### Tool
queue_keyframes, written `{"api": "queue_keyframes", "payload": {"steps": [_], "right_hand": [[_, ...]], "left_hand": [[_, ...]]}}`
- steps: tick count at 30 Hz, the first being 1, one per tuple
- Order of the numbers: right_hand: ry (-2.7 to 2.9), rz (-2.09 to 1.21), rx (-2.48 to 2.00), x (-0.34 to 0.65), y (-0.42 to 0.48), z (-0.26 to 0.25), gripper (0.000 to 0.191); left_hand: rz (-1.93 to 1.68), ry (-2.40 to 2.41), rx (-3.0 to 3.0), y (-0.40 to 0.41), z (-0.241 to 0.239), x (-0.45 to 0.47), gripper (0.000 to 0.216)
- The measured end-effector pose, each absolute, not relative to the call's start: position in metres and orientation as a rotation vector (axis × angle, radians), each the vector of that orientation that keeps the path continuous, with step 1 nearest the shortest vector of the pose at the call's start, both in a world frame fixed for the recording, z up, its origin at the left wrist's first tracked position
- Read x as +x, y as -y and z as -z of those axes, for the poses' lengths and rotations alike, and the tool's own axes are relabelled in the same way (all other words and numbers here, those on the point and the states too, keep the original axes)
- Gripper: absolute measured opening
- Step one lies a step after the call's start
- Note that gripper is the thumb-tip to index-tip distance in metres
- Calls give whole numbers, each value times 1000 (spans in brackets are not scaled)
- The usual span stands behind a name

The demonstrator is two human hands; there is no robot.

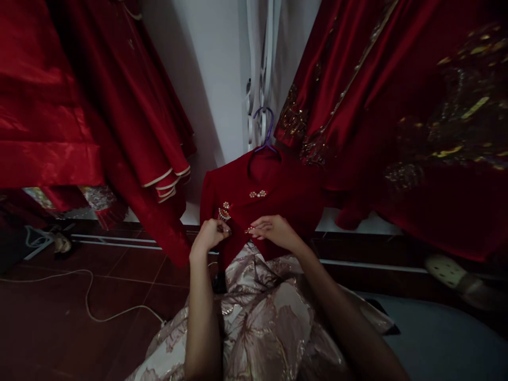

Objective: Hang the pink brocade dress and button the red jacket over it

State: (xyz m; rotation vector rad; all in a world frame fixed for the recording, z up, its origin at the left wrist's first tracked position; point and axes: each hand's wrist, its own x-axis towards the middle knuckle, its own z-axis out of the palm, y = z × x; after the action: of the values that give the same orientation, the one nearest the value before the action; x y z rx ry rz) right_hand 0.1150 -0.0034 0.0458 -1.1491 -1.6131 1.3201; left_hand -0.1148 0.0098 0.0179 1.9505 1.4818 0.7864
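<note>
A dark red jacket [296, 182] hangs by a purple hanger [269, 132] in front of me, its front partly parted at the lower edge. At the chest sits a beaded clasp [258, 194], fastened across the opening. A jewelled brooch [224, 212] with dangling beads is at the left. My left hand [209, 235] pinches a small clasp part at the jacket's left front edge. Opposite it, my right hand [274, 230] has its fingertips closed on a small jewelled clasp [250, 230] on the other edge. The fingers partly hide both pieces.
Red garments [138, 95] hang at the left, and sequinned red ones [357, 100] at the right. Patterned shiny fabric [273, 317] spreads below my hands. A white cable [90, 296] runs over the tiled floor. A pale clog [444, 271] lies at the right.
</note>
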Motion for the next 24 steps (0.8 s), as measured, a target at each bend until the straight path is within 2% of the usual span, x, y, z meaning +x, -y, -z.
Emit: {"api": "queue_keyframes", "payload": {"steps": [8, 18, 24], "right_hand": [[1489, -1315, -1097, 71, 2, -17, 29], [1666, -1051, -1108, 65, -1, 1, 20], [1778, -807, -1122, 64, 3, 0, 13]], "left_hand": [[-758, -1416, 1923, -7, -17, -114, 15], [-756, -1354, 1922, -10, -9, -114, 26], [-778, -1360, 1915, -11, -9, -113, 22]]}}
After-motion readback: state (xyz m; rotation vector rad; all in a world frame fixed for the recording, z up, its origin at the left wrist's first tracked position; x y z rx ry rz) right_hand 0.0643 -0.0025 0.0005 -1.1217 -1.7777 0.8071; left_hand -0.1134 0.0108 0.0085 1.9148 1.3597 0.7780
